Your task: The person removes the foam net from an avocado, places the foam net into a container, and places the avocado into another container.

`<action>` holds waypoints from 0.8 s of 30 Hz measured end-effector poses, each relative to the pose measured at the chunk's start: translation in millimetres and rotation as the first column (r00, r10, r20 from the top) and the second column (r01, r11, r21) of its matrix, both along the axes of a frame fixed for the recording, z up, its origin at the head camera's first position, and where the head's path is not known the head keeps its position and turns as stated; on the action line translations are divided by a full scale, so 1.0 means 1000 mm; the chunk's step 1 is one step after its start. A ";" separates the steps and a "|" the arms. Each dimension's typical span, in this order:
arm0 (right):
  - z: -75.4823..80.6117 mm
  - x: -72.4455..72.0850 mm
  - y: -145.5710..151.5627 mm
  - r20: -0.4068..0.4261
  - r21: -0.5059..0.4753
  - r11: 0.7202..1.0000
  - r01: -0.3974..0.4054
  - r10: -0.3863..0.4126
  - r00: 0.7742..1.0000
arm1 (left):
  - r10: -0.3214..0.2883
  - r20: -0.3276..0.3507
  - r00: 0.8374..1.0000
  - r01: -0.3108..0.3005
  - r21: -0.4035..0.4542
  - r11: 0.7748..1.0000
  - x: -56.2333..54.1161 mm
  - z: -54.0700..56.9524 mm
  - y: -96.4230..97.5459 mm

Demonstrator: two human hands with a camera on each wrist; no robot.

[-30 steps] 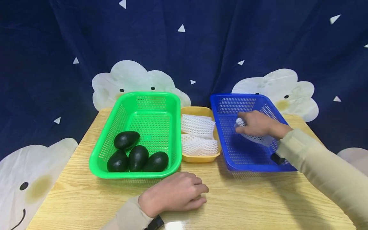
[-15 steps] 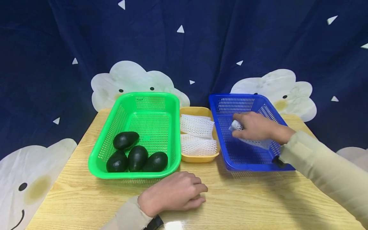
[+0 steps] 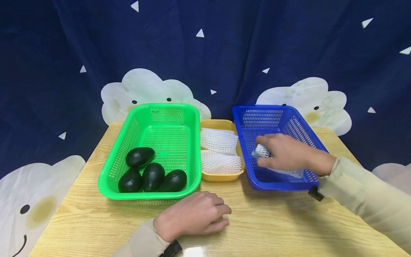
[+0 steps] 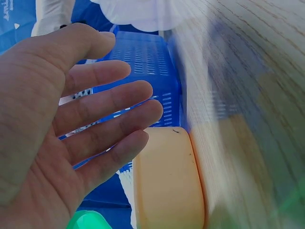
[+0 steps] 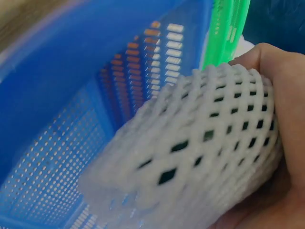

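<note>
My right hand [image 3: 284,151] holds an avocado in a white foam net sleeve [image 3: 264,151], inside the blue basket [image 3: 257,184]. Up close in the right wrist view, dark green shows through the mesh of the foam net sleeve [image 5: 205,138], and its loose end hangs past the fruit. My left hand [image 3: 196,216] is near the tabletop, in front of the green basket [image 3: 151,195]. Nothing is in its grasp; in the left wrist view the left hand's fingers [image 4: 114,102] are spread and slightly bent. Several bare avocados [image 3: 154,177] lie in the near part of the green basket.
Between the two baskets stands a yellow tub [image 3: 223,177] with white foam net sleeves [image 3: 221,162] lying flat in it. Everything stands on a wooden table [image 3: 257,228]. A dark blue curtain [image 3: 179,46] with clouds hangs behind.
My right hand has shifted toward me within the blue basket, carrying the netted avocado. The left hand stays where it was.
</note>
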State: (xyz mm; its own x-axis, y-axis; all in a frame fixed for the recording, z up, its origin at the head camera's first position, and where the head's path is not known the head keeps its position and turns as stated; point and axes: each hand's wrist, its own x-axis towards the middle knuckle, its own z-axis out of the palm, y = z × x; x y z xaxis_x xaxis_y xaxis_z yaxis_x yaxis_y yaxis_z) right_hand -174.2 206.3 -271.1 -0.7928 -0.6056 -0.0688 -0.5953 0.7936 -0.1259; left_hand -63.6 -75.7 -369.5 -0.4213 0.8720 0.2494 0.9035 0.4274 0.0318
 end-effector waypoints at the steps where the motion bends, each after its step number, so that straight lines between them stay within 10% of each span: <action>1: 0.001 0.003 -0.001 -0.003 -0.002 1.000 -0.002 0.002 1.000 | 0.000 0.000 1.000 0.000 0.000 1.000 0.000 0.000 0.000; 24: 0.003 0.058 -0.024 -0.070 -0.091 0.991 -0.099 0.093 0.993 | 0.021 0.010 1.000 -0.021 -0.009 1.000 0.000 0.003 -0.002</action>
